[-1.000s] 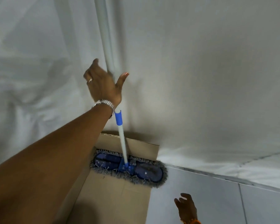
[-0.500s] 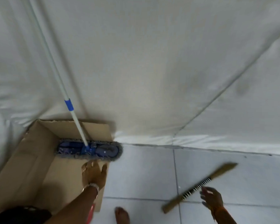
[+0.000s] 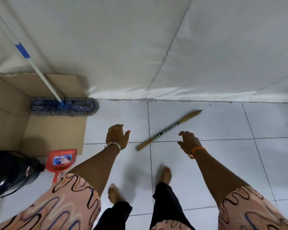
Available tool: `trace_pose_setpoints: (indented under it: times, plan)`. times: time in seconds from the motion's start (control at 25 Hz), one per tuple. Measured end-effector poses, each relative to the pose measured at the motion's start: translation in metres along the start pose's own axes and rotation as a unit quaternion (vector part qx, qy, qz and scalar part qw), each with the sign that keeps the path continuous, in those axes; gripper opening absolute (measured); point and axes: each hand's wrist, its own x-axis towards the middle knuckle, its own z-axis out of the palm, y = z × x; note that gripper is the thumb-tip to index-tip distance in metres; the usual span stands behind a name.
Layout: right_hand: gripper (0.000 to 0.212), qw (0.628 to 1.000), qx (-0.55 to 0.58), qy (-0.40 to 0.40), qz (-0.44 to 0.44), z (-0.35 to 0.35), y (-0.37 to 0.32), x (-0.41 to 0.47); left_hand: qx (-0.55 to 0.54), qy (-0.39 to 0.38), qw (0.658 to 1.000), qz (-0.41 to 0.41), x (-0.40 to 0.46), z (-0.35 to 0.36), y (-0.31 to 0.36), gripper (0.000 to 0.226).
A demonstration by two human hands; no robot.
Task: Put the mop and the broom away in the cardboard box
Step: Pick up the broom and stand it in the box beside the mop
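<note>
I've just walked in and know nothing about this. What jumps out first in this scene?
Two bare open hands, left hand and right hand, reach over the pale tiled floor toward a thin straw broom with a black-and-white banded handle lying between them. At far left, a blue flat mop with a white pole stands in an open brown cardboard box.

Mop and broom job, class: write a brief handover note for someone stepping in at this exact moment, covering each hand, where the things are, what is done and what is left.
Left hand: open, empty, above the floor tiles.
Right hand: open, empty, beside the broom but not touching it.
Mop: head lies in the cardboard box, one end overhanging the box's edge; handle leans up toward the white sheet. Done.
Broom: lies flat on the tiles, between the hands and the wall.
Left to do: pick up the broom and put it in the box with the mop.
</note>
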Motion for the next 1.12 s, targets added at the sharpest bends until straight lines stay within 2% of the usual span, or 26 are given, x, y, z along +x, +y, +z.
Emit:
trace_pose_setpoints:
  times: [0.08, 0.2, 0.32, 0.4, 0.44, 0.48, 0.56, 0.6, 0.68, 0.76, 0.88, 1.0, 1.12]
  plan:
    - [0.047, 0.999, -0.040, -0.009, -0.025, 0.001, 0.039, 0.005, 0.006, -0.018, 1.000, -0.013, 0.002, 0.033, 0.027, 0.058]
    - [0.069, 0.987, -0.131, -0.055, -0.068, 0.012, 0.101, 0.038, 0.036, -0.038, 0.998, -0.022, 0.017, 0.092, 0.066, 0.067]
    - [0.076, 0.975, -0.167, -0.089, -0.119, 0.031, 0.154, 0.113, 0.042, -0.018, 0.998, -0.041, 0.050, 0.174, 0.098, 0.078]
    - [0.077, 0.968, -0.185, -0.084, -0.149, 0.043, 0.168, 0.154, 0.065, -0.024, 0.997, -0.047, 0.064, 0.211, 0.108, 0.083]
    - [0.077, 0.966, -0.183, -0.101, -0.152, 0.083, 0.193, 0.210, 0.076, -0.040, 0.995, -0.057, 0.095, 0.276, 0.100, 0.086]
    - [0.078, 0.967, -0.180, -0.084, -0.159, 0.102, 0.205, 0.240, 0.097, -0.048, 0.992, -0.062, 0.111, 0.308, 0.097, 0.089]
    - [0.079, 0.964, -0.194, -0.038, -0.176, 0.107, 0.210, 0.254, 0.123, -0.053, 0.990, -0.047, 0.114, 0.318, 0.101, 0.094]
    - [0.080, 0.961, -0.205, -0.022, -0.183, 0.123, 0.218, 0.276, 0.137, -0.047, 0.988, -0.043, 0.126, 0.340, 0.096, 0.095]
    - [0.080, 0.963, -0.191, -0.017, -0.188, 0.197, 0.238, 0.348, 0.137, -0.042, 0.989, -0.027, 0.180, 0.419, 0.059, 0.096]
    - [0.080, 0.958, -0.202, -0.026, -0.202, 0.255, 0.250, 0.401, 0.145, -0.073, 0.986, -0.032, 0.222, 0.475, 0.029, 0.095]
    - [0.082, 0.949, -0.216, -0.033, -0.229, 0.337, 0.268, 0.476, 0.158, -0.074, 0.984, -0.036, 0.272, 0.555, -0.034, 0.091]
    - [0.080, 0.940, -0.230, -0.025, -0.252, 0.383, 0.281, 0.520, 0.160, -0.077, 0.982, -0.059, 0.293, 0.598, -0.072, 0.081]
    - [0.064, 0.941, -0.194, 0.045, -0.273, 0.395, 0.276, 0.544, 0.135, -0.015, 0.989, -0.049, 0.299, 0.619, -0.093, 0.061]
